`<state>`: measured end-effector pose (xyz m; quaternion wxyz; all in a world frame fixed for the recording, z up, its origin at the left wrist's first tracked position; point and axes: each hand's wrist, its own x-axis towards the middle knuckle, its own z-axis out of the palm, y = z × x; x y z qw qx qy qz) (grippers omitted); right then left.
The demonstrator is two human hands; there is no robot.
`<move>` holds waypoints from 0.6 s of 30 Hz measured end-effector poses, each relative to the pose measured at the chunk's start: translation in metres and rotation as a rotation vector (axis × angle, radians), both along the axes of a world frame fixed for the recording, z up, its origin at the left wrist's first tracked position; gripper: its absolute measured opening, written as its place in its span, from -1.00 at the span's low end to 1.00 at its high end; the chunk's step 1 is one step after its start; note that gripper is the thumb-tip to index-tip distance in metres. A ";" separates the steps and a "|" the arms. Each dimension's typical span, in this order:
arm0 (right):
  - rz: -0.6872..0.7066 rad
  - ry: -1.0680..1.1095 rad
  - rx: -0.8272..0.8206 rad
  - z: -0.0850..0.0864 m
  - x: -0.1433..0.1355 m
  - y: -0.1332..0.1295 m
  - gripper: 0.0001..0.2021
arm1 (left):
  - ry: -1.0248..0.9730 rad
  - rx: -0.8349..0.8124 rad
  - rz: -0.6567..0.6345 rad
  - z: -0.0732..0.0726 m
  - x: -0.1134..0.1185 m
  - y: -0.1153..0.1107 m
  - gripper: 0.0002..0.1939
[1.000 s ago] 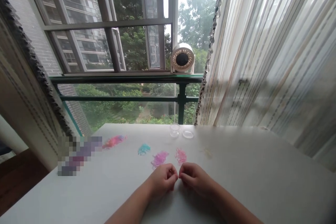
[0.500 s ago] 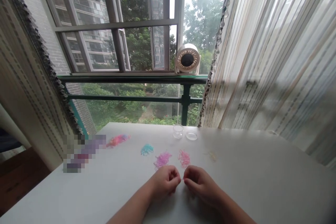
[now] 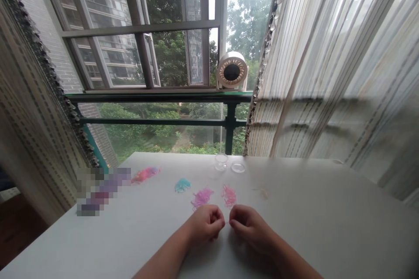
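My left hand (image 3: pixel 208 223) and my right hand (image 3: pixel 246 224) face each other above the white table (image 3: pixel 108 244), fingertips pinched and a small gap between them. A thin pink rubber band (image 3: pixel 227 222) stretches across that gap, with one end in each pinch; the rest of it is hidden by the fingers. Just beyond the hands lie a purple pile of small rubber bands (image 3: pixel 202 198) and a pink pile (image 3: pixel 228 195). Farther off to the left is a turquoise pile (image 3: pixel 182 185). A few pale yellowish bands (image 3: pixel 263 192) lie to the right.
A small clear round container (image 3: pixel 221 162) stands near the table's far edge, its clear lid (image 3: pixel 238 167) beside it. At the left lies a bag of mixed pink and multicoloured pieces (image 3: pixel 146 175), next to a blurred-out patch. A round fan (image 3: pixel 232 71) stands on the window ledge. Curtains hang at both sides.
The gap between my two pinches is slightly wider, and the pink band across it shows more plainly. The view has shifted a little; the piles and container keep their places.
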<state>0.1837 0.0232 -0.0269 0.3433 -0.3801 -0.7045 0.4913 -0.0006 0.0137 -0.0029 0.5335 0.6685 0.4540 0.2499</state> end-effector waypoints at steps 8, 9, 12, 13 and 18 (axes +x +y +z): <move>0.041 0.074 -0.047 -0.005 0.001 0.001 -0.96 | -0.022 -0.007 0.012 0.001 0.001 -0.001 -0.84; 0.064 0.072 -0.056 -0.005 0.001 0.001 -0.96 | -0.021 -0.004 0.013 0.001 0.001 -0.001 -0.83; 0.044 0.060 -0.033 -0.006 -0.002 0.000 -0.92 | -0.011 0.013 0.011 0.000 0.001 -0.001 -0.82; 0.022 0.063 -0.021 -0.006 -0.003 -0.001 -0.91 | -0.008 0.018 0.008 0.000 0.001 0.000 -0.82; -0.016 0.006 0.014 -0.005 -0.005 -0.001 -0.93 | 0.013 0.034 0.006 0.000 0.001 0.000 -0.84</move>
